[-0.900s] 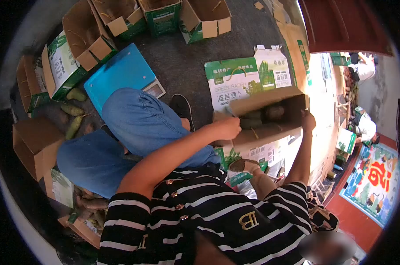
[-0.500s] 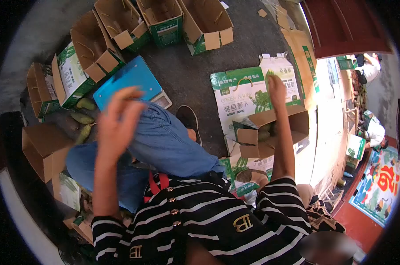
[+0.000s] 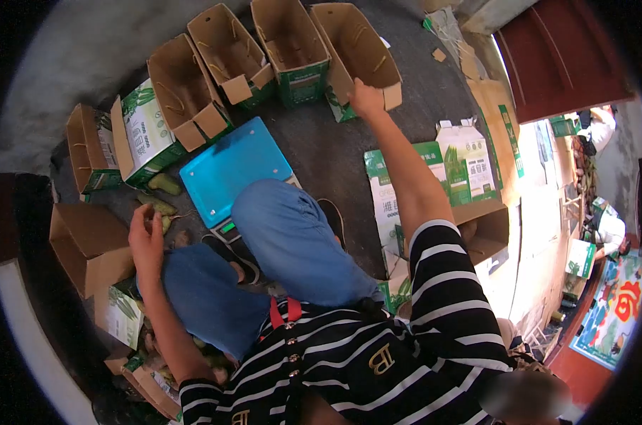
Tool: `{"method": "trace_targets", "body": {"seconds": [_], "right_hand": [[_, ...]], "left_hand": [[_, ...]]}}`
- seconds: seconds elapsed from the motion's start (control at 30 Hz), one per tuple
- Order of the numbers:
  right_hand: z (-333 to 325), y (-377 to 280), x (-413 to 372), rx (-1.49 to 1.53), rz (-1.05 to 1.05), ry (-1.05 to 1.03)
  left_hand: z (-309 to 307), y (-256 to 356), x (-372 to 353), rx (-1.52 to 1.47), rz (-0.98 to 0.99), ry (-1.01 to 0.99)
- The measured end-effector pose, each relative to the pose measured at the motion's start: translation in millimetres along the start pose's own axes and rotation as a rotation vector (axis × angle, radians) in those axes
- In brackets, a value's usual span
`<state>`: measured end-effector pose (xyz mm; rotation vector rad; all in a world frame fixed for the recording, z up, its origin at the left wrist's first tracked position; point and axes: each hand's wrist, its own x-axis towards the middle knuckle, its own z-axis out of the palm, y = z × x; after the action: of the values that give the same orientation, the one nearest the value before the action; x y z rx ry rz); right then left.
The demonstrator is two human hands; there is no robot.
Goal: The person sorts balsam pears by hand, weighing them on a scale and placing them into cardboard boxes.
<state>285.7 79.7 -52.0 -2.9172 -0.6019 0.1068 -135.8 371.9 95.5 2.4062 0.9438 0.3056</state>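
Seated in a striped shirt and blue jeans [image 3: 296, 237], a worker stretches the right hand [image 3: 367, 99] forward to an open radish carton [image 3: 353, 42], at the end of a row of 4 on the dark floor. We see its fingers curled at the near rim, in contact with the cardboard, though we cannot tell whether they are closed on it. The left hand [image 3: 147, 244] is bare and loosely spread, its fingers apart, just beside a few green radishes [image 3: 166, 185] that lie on the floor. Between the 2 hands we find a blue-topped scale [image 3: 237, 173], its small display lit green near the worker's knee, with nothing on its platform. To the left of the row, a white-and-green printed carton [image 3: 147, 131] stands behind the radishes, and a brown box [image 3: 87, 227] gapes near the left hand. To the right, a flattened carton [image 3: 470, 159] lies past the outstretched forearm, close to another open carton [image 3: 490, 212] partly hidden by the striped sleeve. At far right we make out a person in a white top [image 3: 608, 228], near a colorful poster [image 3: 611, 312].
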Motion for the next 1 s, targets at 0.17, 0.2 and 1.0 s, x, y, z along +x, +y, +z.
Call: {"method": "trace_targets", "body": {"seconds": [0.17, 0.2, 1.0], "right_hand": [[19.3, 12.4, -4.2, -0.148, -0.025, -0.118], [16.0, 17.2, -10.6, -0.127, -0.03, -0.128], [-15.3, 66.3, -173.0, 0.303, 0.206, 0.181]], "left_hand": [[-3.3, 6.1, 1.8, 0.014, 0.033, -0.011], [-4.1, 6.0, 0.7, 0.009, 0.024, -0.031], [0.2, 2.9, -9.5, 0.077, 0.198, -0.006]]}}
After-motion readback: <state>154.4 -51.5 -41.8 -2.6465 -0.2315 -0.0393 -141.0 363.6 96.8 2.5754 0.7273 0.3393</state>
